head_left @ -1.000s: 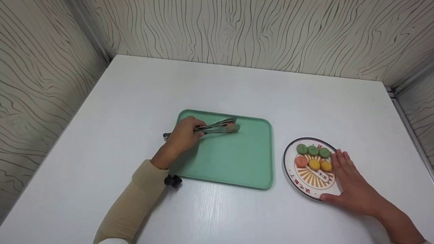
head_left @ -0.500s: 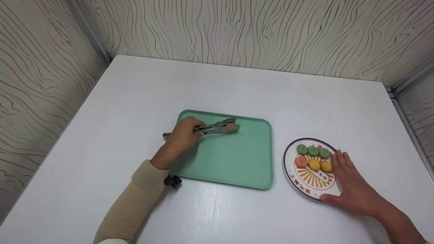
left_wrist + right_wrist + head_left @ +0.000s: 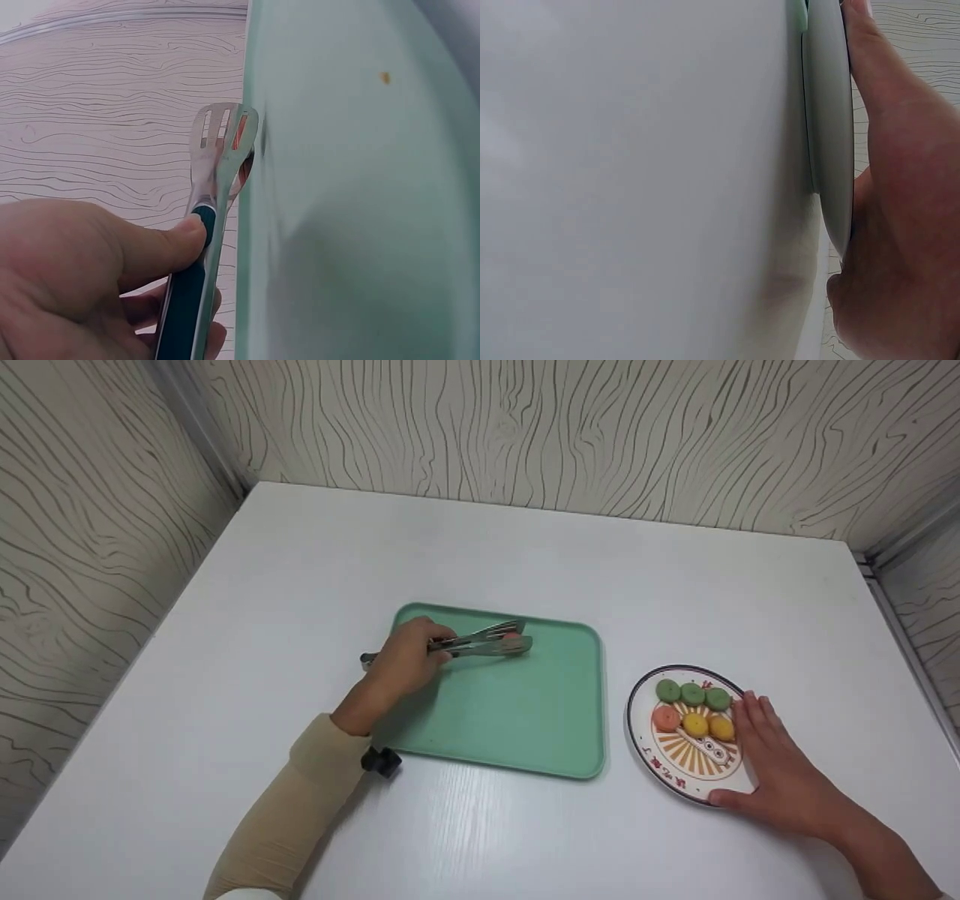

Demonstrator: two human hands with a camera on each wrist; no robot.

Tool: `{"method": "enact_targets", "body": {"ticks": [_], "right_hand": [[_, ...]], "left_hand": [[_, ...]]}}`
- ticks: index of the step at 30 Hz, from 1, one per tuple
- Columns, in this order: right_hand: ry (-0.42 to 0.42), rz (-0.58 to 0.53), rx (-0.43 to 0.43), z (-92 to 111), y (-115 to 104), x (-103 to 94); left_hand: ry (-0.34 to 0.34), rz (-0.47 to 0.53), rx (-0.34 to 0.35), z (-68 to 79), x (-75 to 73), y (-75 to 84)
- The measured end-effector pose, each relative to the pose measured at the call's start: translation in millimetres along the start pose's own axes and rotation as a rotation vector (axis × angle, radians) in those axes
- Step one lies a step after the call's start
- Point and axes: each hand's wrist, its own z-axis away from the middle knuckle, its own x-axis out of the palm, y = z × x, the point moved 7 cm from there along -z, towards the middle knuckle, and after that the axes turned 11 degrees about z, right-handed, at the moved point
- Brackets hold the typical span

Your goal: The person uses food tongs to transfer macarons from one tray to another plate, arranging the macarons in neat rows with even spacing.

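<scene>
My left hand [image 3: 409, 656] grips metal tongs [image 3: 480, 650] over the upper part of a green tray [image 3: 525, 720]. Between the slotted tong heads shows a small reddish piece [image 3: 511, 637], mostly covered by the metal. In the left wrist view, thumb and fingers close round the dark handle of the tongs [image 3: 187, 292]. On the right, a round patterned plate [image 3: 652, 750] bears several green, orange and yellow round pieces, looking like small cakes. My right hand [image 3: 787, 780] rests at the plate's right side, its fingers straight over the rim and thumb at the near edge.
A white table [image 3: 510, 840] carries both tray and plate, which stand a small gap apart. Wood-grain patterned panels [image 3: 525, 435] rise behind the table and at the sides. A small black object [image 3: 382, 762] sits by the left wrist.
The tong tips have shifted very slightly to the right. Both hands, the tray and the plate otherwise look the same.
</scene>
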Motion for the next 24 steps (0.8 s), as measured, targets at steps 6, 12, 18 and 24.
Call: {"method": "enact_targets", "body": {"ticks": [6,12,18,24], "right_hand": [[-0.006,-0.008,0.008,0.2,0.8,0.3],[0.004,-0.012,-0.003,0.0,0.2,0.2],[0.01,-0.007,-0.004,-0.2,-0.5,-0.2],[0.002,-0.021,0.005,0.2,-0.9,0.2]], "left_hand": [[-0.001,0.003,-0.009,0.6,0.7,4.7],[-0.013,0.001,-0.003,0.6,2.4,8.4],[-0.027,0.009,0.019,0.0,3.7,12.0],[-0.029,0.004,0.04,0.9,5.6,15.6]]}}
